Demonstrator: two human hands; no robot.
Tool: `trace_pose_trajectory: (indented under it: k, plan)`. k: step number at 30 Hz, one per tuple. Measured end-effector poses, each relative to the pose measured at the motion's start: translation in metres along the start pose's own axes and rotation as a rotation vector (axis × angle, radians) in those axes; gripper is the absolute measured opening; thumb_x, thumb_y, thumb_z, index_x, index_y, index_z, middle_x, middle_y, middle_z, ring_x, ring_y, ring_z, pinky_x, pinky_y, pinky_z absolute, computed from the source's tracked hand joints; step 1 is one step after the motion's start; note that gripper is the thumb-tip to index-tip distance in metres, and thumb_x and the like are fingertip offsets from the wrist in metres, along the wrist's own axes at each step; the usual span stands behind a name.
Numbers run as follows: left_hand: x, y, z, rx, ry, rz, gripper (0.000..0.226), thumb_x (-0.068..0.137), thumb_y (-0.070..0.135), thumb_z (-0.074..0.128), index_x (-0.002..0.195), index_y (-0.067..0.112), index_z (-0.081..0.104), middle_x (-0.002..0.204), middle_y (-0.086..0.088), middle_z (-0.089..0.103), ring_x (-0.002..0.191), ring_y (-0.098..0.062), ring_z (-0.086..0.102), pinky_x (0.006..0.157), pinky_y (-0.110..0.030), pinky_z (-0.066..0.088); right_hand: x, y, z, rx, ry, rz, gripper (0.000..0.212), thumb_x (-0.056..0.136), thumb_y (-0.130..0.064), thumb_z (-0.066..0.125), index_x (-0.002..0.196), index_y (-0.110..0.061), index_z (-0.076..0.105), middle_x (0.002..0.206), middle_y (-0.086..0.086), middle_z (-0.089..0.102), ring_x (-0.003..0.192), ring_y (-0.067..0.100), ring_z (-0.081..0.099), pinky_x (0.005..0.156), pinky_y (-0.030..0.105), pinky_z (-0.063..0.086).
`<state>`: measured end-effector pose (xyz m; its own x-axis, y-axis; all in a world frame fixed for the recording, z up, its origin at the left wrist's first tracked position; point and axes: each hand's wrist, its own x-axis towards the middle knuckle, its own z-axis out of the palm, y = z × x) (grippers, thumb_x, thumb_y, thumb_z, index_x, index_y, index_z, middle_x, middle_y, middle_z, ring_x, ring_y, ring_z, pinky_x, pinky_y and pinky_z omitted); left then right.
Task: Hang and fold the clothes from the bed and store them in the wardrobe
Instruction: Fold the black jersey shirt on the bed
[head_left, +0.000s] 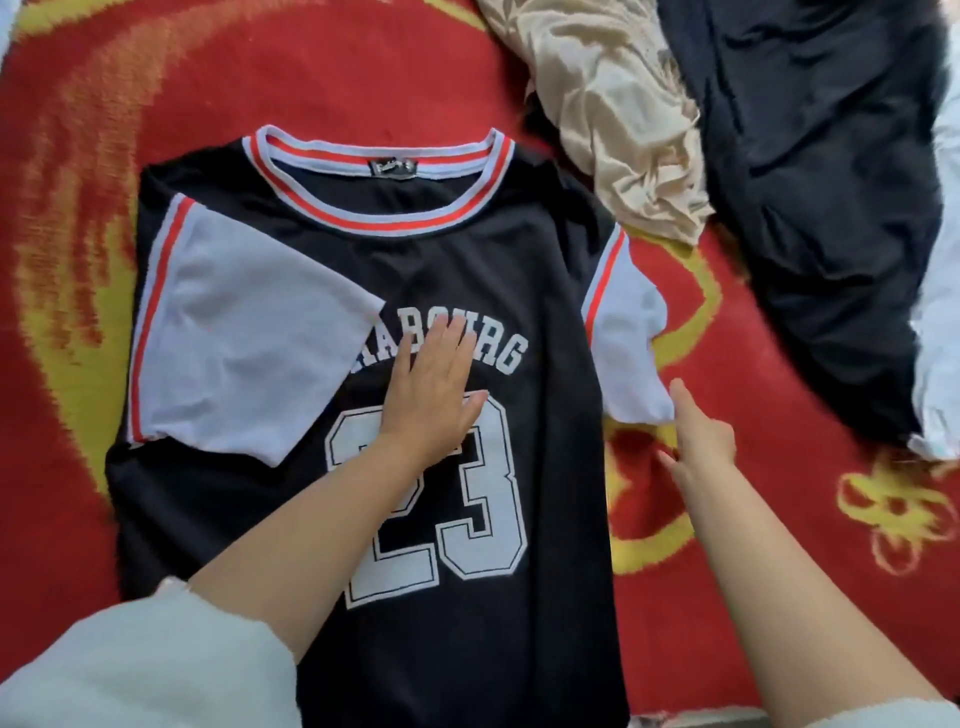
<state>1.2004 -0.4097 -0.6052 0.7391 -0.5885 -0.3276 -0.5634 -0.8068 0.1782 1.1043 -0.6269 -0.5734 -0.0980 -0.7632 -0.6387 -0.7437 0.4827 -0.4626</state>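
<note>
You wear a pale grey-white top with loose sleeves; your left sleeve (140, 670) is pushed up, and both your forearms are bare.

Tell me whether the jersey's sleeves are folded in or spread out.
One of each. The sleeve under the left hand's side lies folded over the jersey; the other sleeve lies spread on the blanket, right hand touching it.

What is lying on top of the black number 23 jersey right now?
The left hand presses flat on the jersey, and the left white sleeve is folded onto its chest. They cover part of the lettering and the 2.
</note>
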Motion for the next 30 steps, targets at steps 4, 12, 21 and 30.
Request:
trace_pose_trajectory:
  k: [4,12,21,30]
  plan:
    - [0.022,0.025,0.011,0.014,0.027,-0.024,0.063,0.091,0.040,0.042,0.140,0.002,0.035,0.150,-0.014,0.028,0.139,-0.028,0.025,0.111,-0.051,0.015,0.023,-0.014,-0.002,0.044,-0.308,-0.013,0.053,0.078,-0.036,0.070,0.116,-0.004,0.053,0.106,0.008,0.064,0.088,0.021,0.064,0.059,0.026,0.050]
    - [0.056,0.058,0.019,0.036,0.043,-0.090,0.065,0.097,0.041,0.029,0.148,0.008,0.008,0.157,-0.005,-0.001,0.144,-0.017,-0.006,0.113,-0.044,-0.009,0.040,-0.028,-0.008,-0.155,-0.607,-0.193,0.027,0.086,-0.008,0.060,0.062,-0.010,0.048,0.048,-0.001,0.051,0.043,0.010,0.048,0.041,0.016,0.035]
    - [0.059,0.060,0.029,0.007,0.069,-0.122,0.076,0.083,0.048,0.017,0.143,0.003,0.028,0.154,-0.009,0.020,0.143,-0.023,0.012,0.112,-0.045,-0.004,0.085,-0.043,-0.047,0.035,-0.008,-0.761,0.029,0.090,-0.011,0.050,0.065,-0.023,0.043,0.061,-0.011,0.041,0.053,-0.006,0.041,0.056,0.013,0.030]
    - [0.062,0.058,0.034,-0.032,0.091,-0.095,0.069,0.083,0.041,0.029,0.133,-0.005,0.043,0.143,-0.019,0.039,0.133,-0.033,0.033,0.107,-0.051,0.008,0.114,-0.074,-0.032,-0.021,-0.196,-0.300,0.041,0.081,-0.036,0.066,0.061,-0.019,0.035,0.067,-0.002,0.040,0.063,0.015,0.041,0.055,0.026,0.033]
